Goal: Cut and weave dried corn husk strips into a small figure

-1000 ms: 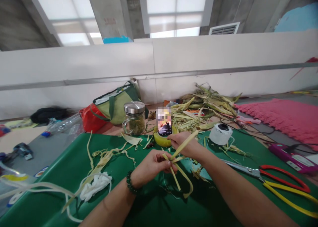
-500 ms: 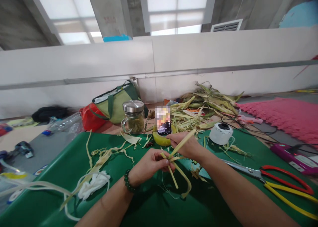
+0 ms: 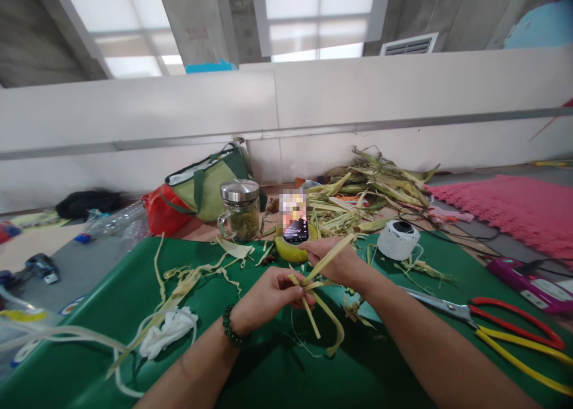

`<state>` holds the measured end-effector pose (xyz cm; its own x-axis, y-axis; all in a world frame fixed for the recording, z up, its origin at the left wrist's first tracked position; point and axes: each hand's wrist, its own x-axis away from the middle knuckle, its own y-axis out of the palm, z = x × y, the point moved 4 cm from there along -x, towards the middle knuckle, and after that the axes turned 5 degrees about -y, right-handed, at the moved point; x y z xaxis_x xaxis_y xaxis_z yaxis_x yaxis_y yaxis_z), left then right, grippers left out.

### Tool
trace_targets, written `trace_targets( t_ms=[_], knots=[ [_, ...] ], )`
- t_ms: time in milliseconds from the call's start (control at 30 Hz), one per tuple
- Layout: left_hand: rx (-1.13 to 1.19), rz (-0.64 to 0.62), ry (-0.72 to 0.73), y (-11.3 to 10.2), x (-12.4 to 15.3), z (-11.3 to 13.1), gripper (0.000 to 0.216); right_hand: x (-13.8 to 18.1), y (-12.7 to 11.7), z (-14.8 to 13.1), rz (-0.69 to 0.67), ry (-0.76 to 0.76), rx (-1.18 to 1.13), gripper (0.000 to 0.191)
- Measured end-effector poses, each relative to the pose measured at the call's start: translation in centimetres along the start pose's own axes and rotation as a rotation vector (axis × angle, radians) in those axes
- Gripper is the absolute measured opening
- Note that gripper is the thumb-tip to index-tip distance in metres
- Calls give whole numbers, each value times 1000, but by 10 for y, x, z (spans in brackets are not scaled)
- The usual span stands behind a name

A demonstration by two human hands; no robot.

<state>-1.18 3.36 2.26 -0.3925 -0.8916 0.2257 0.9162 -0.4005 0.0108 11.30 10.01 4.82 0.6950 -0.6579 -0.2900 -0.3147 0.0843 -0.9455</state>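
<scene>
My left hand [image 3: 281,289] pinches several pale corn husk strips [image 3: 331,257] where they cross; one stands up to the right and another curls down. A green bead bracelet [image 3: 230,326] circles that wrist. Beyond it, my right hand [image 3: 333,257] reaches forward with a finger stretched out at the lower edge of a phone [image 3: 294,218]. Whether the finger touches the screen I cannot tell; the husk strip partly covers this hand. The phone leans upright in a yellow holder [image 3: 290,252], its screen lit and partly blurred.
Scissors [image 3: 452,307] with red and yellow handles lie right on the green mat [image 3: 197,373], near a white thread spool [image 3: 398,240]. Behind are a husk pile [image 3: 380,176] and a lidded glass mug [image 3: 240,215]. A white cloth [image 3: 168,331] and cables lie left.
</scene>
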Motion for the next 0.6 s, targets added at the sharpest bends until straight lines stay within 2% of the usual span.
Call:
trace_targets(
  t_ms=[433,600],
  knots=[
    [14,-2,-21,1,0,0,33,2,-2,2,55,-24,27,29],
    [11,16,-13,0,1,2,33,4,-4,10,116,-3,-102,30]
  ],
)
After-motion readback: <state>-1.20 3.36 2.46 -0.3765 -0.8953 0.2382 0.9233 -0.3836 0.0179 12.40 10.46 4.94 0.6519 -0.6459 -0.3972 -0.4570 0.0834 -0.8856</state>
